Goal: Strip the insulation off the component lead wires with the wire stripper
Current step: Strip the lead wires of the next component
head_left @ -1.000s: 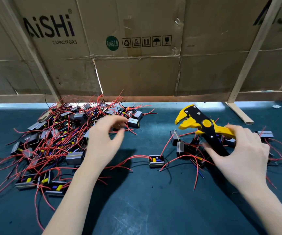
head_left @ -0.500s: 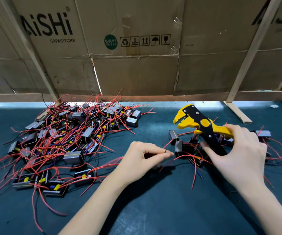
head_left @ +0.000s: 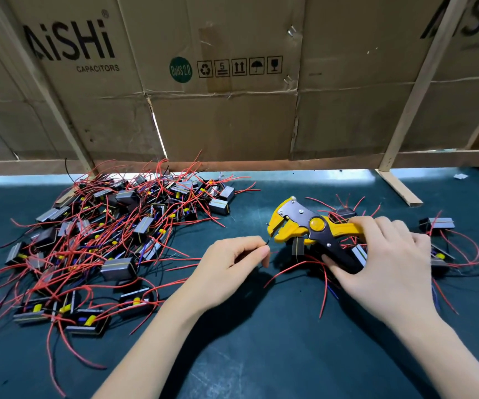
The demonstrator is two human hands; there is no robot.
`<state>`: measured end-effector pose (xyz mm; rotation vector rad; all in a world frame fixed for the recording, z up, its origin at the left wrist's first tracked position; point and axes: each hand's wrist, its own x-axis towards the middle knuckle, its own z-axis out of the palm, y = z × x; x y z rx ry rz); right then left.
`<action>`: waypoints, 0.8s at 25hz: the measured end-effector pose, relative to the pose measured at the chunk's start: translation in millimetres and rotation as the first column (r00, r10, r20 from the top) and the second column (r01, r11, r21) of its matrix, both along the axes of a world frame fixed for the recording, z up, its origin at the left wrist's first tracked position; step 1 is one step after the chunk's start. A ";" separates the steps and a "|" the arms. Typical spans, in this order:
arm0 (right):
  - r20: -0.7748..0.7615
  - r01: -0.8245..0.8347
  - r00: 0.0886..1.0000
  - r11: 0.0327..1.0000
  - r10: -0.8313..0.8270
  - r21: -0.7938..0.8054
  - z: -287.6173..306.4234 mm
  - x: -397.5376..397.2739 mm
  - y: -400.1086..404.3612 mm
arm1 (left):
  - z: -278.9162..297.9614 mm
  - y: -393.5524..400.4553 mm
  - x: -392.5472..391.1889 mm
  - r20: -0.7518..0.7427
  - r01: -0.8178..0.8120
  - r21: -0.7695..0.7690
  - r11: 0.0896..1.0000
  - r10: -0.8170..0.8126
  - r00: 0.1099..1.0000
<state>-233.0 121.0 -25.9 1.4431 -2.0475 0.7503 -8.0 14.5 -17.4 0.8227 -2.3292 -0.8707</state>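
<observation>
Now left hand (head_left: 232, 264) pinching black wire (head_left: 267, 243), right hand (head_left: 388, 263) gripping wire stripper (head_left: 304, 227)

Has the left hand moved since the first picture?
Yes. The left hand has left the component pile and come right, now pinching a wire beside the wire stripper.

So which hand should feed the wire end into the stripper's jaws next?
Left. The left hand already pinches the thin black wire end just short of the stripper's mouth, while the right hand grips the wire stripper.
</observation>
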 end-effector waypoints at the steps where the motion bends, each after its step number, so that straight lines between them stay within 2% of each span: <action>1: 0.003 -0.020 1.000 1.000 0.020 0.009 0.1 0.6 0.2 | -0.1 -0.4 0.5 0.003 0.000 0.002 1.000 0.000 1.000; 6: -0.009 -0.087 0.996 0.996 0.087 0.001 1.8 4.8 0.1 | -1.4 -3.2 2.0 -0.003 0.028 0.033 0.999 -0.028 1.000; 16: -0.111 -0.079 0.991 0.996 0.075 -0.037 1.7 0.2 0.2 | -3.6 -6.6 2.9 0.023 0.051 0.064 0.997 -0.053 0.998; 20: -0.093 -0.080 0.993 0.994 0.074 -0.067 1.1 0.0 0.4 | -3.3 -5.8 2.9 0.022 0.060 0.069 0.996 -0.061 0.998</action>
